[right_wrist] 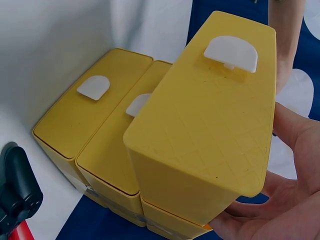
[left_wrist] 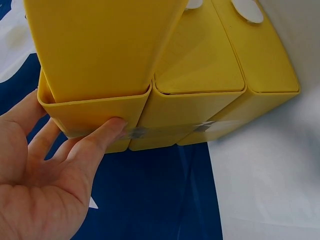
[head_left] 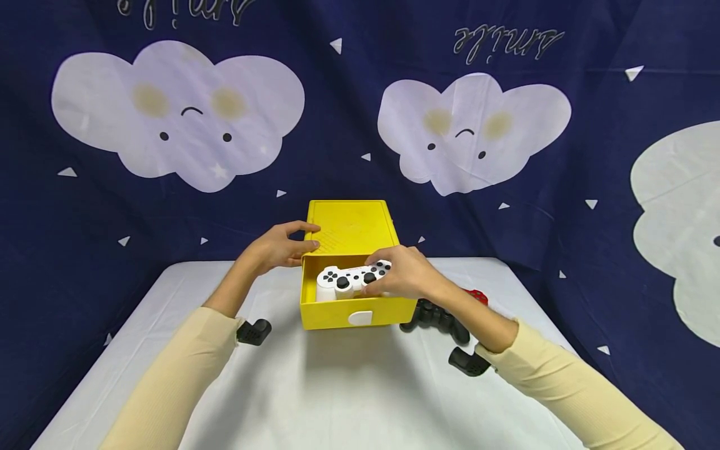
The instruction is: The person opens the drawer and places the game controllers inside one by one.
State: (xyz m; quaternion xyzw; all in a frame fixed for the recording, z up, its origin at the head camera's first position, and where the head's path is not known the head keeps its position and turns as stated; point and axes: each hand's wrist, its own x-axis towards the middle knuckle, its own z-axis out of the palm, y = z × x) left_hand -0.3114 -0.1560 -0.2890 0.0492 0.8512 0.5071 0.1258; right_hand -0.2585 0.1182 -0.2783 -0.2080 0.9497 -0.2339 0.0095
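Observation:
A yellow drawer unit (head_left: 354, 222) stands on the white table, its top drawer (head_left: 332, 316) pulled out toward me. Inside that drawer lies a white game controller (head_left: 328, 292) with black sticks and buttons. My right hand (head_left: 406, 272) reaches over the drawer's right side and grips the controller's right end, covering it; the right wrist view hides the controller behind the drawer wall. My left hand (head_left: 279, 244) holds the unit's left upper edge, with the thumb (left_wrist: 112, 130) pressed on its side wall. Two lower drawers (right_wrist: 95, 105) are closed, each with a white pull tab.
A black game controller (head_left: 435, 317) lies on the table right of the unit, partly behind my right forearm. A red controller (head_left: 478, 296) shows beyond the forearm. A dark blue curtain (head_left: 337, 137) with cloud prints hangs behind the table.

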